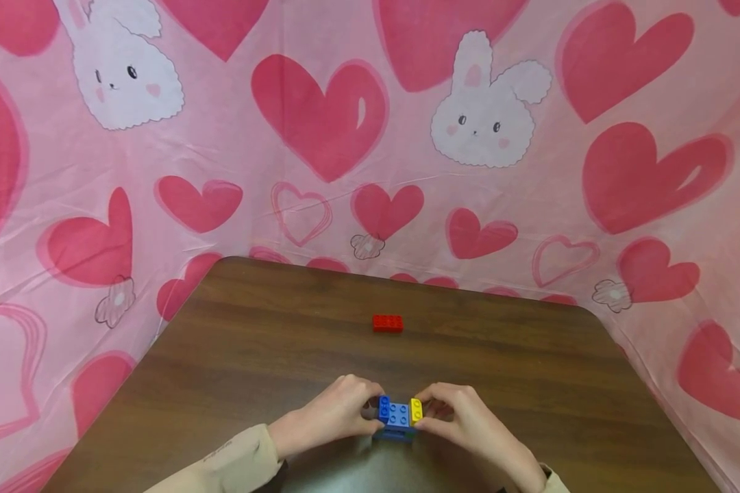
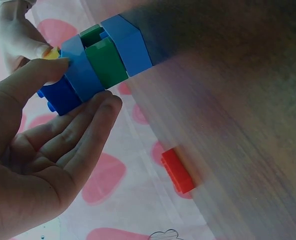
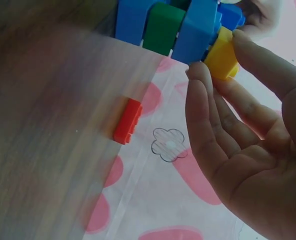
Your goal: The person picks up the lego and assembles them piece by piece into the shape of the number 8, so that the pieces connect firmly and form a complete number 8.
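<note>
A small stack of toy building bricks stands on the table in front of me. At its base is a blue brick (image 2: 132,45), with green bricks (image 2: 107,64) above it and a lighter blue brick (image 1: 398,415) over those. On top, a dark blue brick (image 1: 384,408) sits at the left end and a yellow brick (image 1: 416,411) at the right end. My left hand (image 1: 336,412) pinches the dark blue brick between thumb and fingers. The yellow brick is pinched by my right hand (image 1: 469,419), its thumb on the near side.
A red brick (image 1: 387,324) lies apart from the stack, farther back on the brown wooden table (image 1: 271,329). Pink cloth (image 1: 407,144) printed with hearts and rabbits hangs around the table's back and sides.
</note>
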A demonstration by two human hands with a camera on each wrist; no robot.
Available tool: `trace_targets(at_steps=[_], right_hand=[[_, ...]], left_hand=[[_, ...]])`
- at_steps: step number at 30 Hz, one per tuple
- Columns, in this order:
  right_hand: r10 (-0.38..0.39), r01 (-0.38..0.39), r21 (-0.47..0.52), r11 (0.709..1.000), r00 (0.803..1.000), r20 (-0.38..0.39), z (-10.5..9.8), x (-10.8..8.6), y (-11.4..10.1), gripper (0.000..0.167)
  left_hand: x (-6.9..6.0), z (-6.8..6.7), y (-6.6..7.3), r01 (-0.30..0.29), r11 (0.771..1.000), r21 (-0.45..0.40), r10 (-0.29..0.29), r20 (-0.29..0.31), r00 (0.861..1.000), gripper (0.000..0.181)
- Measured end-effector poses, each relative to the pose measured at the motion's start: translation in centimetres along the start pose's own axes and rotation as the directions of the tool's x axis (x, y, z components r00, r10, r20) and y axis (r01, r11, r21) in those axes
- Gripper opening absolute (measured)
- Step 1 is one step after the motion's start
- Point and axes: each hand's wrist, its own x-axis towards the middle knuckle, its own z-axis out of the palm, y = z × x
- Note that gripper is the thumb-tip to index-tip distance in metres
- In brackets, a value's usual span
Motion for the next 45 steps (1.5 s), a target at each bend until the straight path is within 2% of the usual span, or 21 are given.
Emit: trace_targets(at_steps=[6,13,21,29,34,40,45], right_hand=[[-0.023,0.023,0.024,0.999,1.000,-0.020,0.3,0.0,0.1,0.025],[-0.044,0.043,-0.008,0.999,0.998,-0.035,0.4,-0.1,0.2,0.024],[-0.036,0.036,-0.009,0.999,0.999,-0.040,0.4,-0.1,0.2,0.025],[0.011,-0.011,0.005,1.000,0.999,-0.040,0.5,-0.4,0.3,0.026],[0.013,-0.012,0.014,1.000,0.999,-0.039,0.6,-0.5,0.5,0.026],[-0.031,0.032,0.016,0.999,0.998,-0.057,0.8,-0.5,0.7,0.026],[-0.026,0.027,0.015,1.000,0.998,-0.061,0.8,-0.6,0.6,0.027]], left_hand=[[0.0,-0.1,0.1,0.001,1.000,0.005,-0.001,-0.005,1.000,0.028],[0.0,-0.1,0.1,0.000,1.000,-0.001,0.000,0.001,1.000,0.029],[0.1,-0.2,0.1,-0.005,1.000,0.009,0.005,0.009,1.000,0.029],[0.0,-0.3,0.0,-0.017,1.000,-0.020,0.017,0.015,1.000,0.027],[0.1,-0.4,-0.4,-0.030,0.998,-0.057,0.032,0.031,0.999,0.029],[0.1,-0.8,-1.3,-0.050,0.997,-0.060,0.053,0.045,0.998,0.029],[0.4,-1.2,-2.8,-0.021,0.993,-0.117,0.025,0.033,0.999,0.028]])
